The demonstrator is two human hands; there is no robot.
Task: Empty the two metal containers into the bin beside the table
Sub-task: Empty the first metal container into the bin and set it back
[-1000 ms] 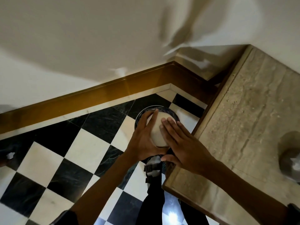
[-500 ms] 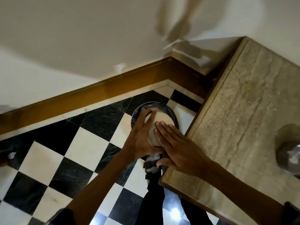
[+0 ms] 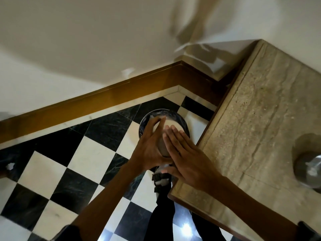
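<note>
My left hand (image 3: 149,150) grips the upturned round metal container (image 3: 166,133); my right hand (image 3: 189,160) lies flat against its base, fingers together. It hangs over the round dark bin (image 3: 182,120) on the black-and-white chequered floor (image 3: 83,162), beside the beige stone table's (image 3: 260,119) edge. A second metal container (image 3: 311,169) stands there. Open floor lies left, reaching the brown skirting (image 3: 104,100) and white wall (image 3: 86,40).

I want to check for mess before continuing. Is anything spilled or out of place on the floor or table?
One thing stands out: a small white crumpled scrap lies on the black-and-white checkered floor at far left, well away from the round dark bin. Whether it was spilled from the container is unclear. The beige stone tabletop shows no spill.
</note>
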